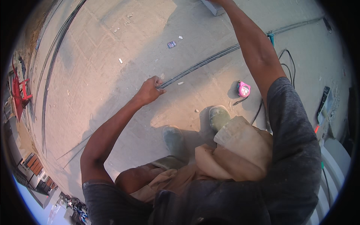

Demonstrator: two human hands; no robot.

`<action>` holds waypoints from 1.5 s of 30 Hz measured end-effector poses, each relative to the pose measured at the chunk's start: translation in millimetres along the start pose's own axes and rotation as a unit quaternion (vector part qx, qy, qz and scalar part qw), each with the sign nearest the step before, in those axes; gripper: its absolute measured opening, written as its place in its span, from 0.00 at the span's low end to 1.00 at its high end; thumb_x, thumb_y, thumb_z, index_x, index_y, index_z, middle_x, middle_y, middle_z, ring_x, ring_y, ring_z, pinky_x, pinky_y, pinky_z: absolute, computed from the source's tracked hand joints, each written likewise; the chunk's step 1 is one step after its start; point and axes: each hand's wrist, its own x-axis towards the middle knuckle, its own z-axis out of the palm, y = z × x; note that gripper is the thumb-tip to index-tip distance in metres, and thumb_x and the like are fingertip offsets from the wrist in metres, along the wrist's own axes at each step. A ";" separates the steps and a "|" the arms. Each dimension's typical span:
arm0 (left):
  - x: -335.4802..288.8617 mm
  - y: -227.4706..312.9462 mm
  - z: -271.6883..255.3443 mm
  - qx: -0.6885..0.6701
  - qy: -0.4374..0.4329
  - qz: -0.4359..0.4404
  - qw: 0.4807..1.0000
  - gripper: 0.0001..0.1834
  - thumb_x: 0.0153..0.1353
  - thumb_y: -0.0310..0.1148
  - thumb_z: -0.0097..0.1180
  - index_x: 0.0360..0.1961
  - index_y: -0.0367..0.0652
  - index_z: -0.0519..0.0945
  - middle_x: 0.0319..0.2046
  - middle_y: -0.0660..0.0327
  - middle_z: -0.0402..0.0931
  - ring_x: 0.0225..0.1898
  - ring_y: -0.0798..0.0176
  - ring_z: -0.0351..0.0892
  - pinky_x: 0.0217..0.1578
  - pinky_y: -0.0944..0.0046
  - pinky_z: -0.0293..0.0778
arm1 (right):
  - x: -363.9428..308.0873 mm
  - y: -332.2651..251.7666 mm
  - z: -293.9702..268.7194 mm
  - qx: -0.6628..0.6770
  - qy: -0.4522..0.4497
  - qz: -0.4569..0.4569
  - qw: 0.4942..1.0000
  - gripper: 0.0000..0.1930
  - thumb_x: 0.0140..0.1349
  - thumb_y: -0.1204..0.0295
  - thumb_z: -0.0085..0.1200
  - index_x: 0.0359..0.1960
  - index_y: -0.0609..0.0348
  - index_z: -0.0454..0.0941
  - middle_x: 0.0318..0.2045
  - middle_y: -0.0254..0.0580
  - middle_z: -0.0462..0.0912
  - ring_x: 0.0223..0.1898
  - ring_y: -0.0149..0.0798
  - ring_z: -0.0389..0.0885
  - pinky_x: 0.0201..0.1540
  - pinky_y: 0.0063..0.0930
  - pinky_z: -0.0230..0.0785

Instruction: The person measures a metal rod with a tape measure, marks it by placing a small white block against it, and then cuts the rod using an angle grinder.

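Note:
My left hand (150, 90) is closed around the near end of a bundle of long dark metal rods (210, 60) that run up and to the right across the concrete floor. My right arm stretches far up to the top edge, where my right hand (221, 2) rests on a grey block (212, 7); the fingers are cut off by the frame. A pink tape measure (244, 89) lies on the floor just right of the rods, near my right foot. My two dusty shoes (219, 116) stand below the rods.
Black cables (287, 62) loop on the floor at right. More long rods (50, 71) lie along the left side beside a red stool (20, 93). Small debris and a wrapper (171, 44) dot the concrete. A white curved object (333, 168) sits at lower right.

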 end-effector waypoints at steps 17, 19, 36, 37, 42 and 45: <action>-15.3 19.9 -16.3 -0.013 0.115 0.035 0.993 0.29 0.53 0.30 0.67 0.49 0.37 0.63 0.33 0.54 0.73 0.36 0.57 0.76 0.39 0.58 0.72 | -90.4 -150.9 64.3 0.020 -0.165 -0.080 0.983 0.49 0.49 0.45 0.61 0.72 0.45 0.55 0.56 0.53 0.77 0.58 0.51 0.75 0.59 0.54 0.66; -24.3 8.8 -23.8 0.002 0.139 0.037 0.990 0.28 0.53 0.29 0.67 0.49 0.37 0.63 0.31 0.54 0.74 0.34 0.57 0.77 0.38 0.58 0.73 | -115.9 -179.5 85.3 -0.018 -0.234 -0.169 0.957 0.46 0.50 0.45 0.61 0.70 0.46 0.59 0.55 0.48 0.79 0.56 0.51 0.77 0.59 0.55 0.65; -5.3 9.2 -47.4 -0.059 0.143 0.024 0.988 0.27 0.51 0.28 0.67 0.48 0.38 0.65 0.34 0.55 0.73 0.39 0.60 0.75 0.40 0.60 0.72 | -155.8 -209.8 100.5 -0.013 -0.240 -0.298 0.924 0.17 0.59 0.64 0.54 0.45 0.60 0.82 0.47 0.56 0.81 0.50 0.53 0.80 0.51 0.43 0.74; -3.1 8.0 -46.9 -0.065 0.139 0.027 0.988 0.27 0.51 0.28 0.68 0.48 0.38 0.65 0.34 0.55 0.73 0.39 0.59 0.75 0.40 0.60 0.72 | -165.3 -193.0 99.6 0.023 -0.141 -0.335 0.931 0.16 0.60 0.62 0.54 0.40 0.63 0.83 0.42 0.57 0.83 0.46 0.54 0.82 0.48 0.44 0.75; -14.2 -1.6 -51.0 -0.055 0.155 0.017 0.986 0.27 0.51 0.27 0.67 0.48 0.39 0.66 0.34 0.55 0.73 0.37 0.60 0.75 0.39 0.60 0.72 | -274.0 -152.5 -20.3 -0.071 -0.365 -0.288 0.883 0.29 0.63 0.47 0.51 0.33 0.68 0.80 0.30 0.58 0.83 0.36 0.55 0.82 0.43 0.48 0.74; -4.0 4.1 -53.4 -0.057 0.152 0.018 0.987 0.26 0.51 0.28 0.67 0.48 0.39 0.66 0.34 0.55 0.74 0.36 0.60 0.76 0.39 0.60 0.73 | -312.2 -99.6 12.4 -0.113 -0.400 -0.176 0.893 0.49 0.56 0.40 0.56 0.62 0.78 0.59 0.53 0.66 0.73 0.56 0.57 0.75 0.54 0.46 0.71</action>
